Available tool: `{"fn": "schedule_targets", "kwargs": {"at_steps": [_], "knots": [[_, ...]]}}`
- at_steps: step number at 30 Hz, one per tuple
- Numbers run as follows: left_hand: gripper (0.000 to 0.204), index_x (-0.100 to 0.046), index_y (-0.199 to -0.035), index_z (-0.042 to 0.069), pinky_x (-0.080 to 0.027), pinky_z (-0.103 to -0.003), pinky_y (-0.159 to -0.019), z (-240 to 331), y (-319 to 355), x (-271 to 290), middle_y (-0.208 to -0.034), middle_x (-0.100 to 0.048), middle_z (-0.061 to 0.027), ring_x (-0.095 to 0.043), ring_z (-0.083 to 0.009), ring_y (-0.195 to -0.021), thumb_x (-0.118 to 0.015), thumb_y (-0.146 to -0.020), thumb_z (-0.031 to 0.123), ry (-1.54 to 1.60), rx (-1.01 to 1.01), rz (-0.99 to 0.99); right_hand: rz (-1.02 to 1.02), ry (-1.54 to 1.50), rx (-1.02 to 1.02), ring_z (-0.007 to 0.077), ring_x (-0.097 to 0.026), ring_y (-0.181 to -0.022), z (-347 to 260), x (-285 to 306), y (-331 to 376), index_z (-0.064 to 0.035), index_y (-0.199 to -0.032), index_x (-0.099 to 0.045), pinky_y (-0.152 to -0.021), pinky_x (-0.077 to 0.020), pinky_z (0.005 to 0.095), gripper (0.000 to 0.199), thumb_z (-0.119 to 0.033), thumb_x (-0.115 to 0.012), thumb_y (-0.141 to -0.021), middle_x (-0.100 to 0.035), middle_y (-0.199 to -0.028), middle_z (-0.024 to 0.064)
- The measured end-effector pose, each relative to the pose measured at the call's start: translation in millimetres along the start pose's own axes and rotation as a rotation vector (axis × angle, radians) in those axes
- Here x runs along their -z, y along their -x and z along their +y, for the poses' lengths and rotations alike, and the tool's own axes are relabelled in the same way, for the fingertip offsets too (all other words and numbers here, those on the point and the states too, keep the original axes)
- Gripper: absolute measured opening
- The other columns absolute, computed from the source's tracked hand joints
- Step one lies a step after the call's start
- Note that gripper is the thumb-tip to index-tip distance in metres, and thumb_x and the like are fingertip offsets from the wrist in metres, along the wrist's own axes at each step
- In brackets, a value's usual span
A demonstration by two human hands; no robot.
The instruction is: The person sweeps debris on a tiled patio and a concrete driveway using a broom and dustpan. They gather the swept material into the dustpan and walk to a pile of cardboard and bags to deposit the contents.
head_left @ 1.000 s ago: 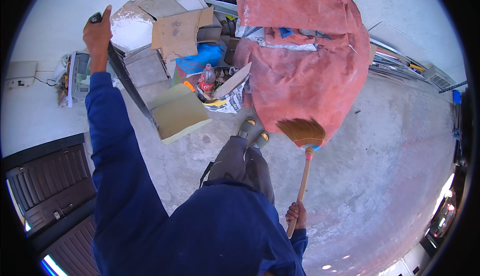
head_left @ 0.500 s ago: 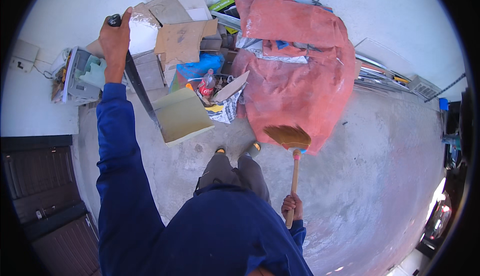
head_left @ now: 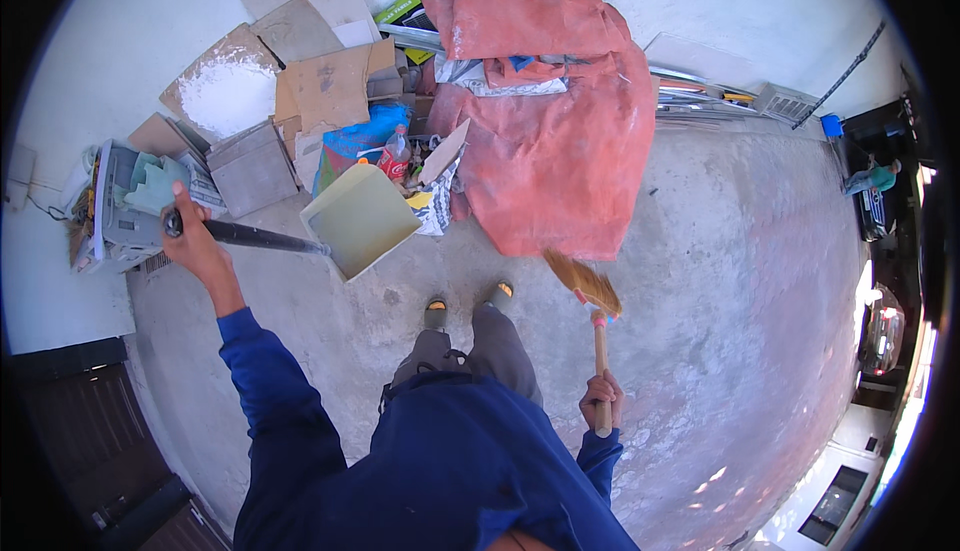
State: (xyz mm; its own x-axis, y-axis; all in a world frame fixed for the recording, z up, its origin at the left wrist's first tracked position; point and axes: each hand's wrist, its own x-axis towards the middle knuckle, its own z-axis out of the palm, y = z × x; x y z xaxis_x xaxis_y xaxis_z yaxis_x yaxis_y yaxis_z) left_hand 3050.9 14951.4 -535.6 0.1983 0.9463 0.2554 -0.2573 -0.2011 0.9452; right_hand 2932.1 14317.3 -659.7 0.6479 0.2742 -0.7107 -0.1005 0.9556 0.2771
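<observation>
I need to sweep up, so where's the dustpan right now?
The dustpan is on the person's left, on its long handle in the left hand, beside the cardboard pile.

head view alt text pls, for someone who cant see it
Seen from above, a person in blue holds a long-handled pale yellow dustpan in the left hand and a straw broom in the right hand, on a concrete floor beside an orange tarp and cardboard scraps.

Left arm in a blue sleeve stretched up toward the left middle of the frame, left hand [head_left: 196, 241] fisted around a dark handle. Right arm bent close to the body at lower centre-right, right hand [head_left: 601, 399] curled tight about a wooden stick, knuckles outward. Both feet planted near mid-frame.
</observation>
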Motion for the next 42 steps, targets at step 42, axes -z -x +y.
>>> {"fn": "schedule_targets", "kwargs": {"at_steps": [42], "knots": [[0.04, -0.043, -0.069, 0.004, -0.034, -0.027, -0.056, 3.4, 537.1, -96.7, -0.064, -0.043, 0.001, -0.038, -0.0098, -0.06, -0.065, -0.091, 0.029, -0.056, 0.149, -0.842, -0.194, -0.502, 0.41, 0.0043, -0.044, -0.041, -157.5, 244.5, 225.4, -0.0086, -0.071, -0.043, -0.042, -0.0418, 0.0208, 0.024, -0.011, -0.045, -0.095, -0.044, -0.054, -0.0038]]}}
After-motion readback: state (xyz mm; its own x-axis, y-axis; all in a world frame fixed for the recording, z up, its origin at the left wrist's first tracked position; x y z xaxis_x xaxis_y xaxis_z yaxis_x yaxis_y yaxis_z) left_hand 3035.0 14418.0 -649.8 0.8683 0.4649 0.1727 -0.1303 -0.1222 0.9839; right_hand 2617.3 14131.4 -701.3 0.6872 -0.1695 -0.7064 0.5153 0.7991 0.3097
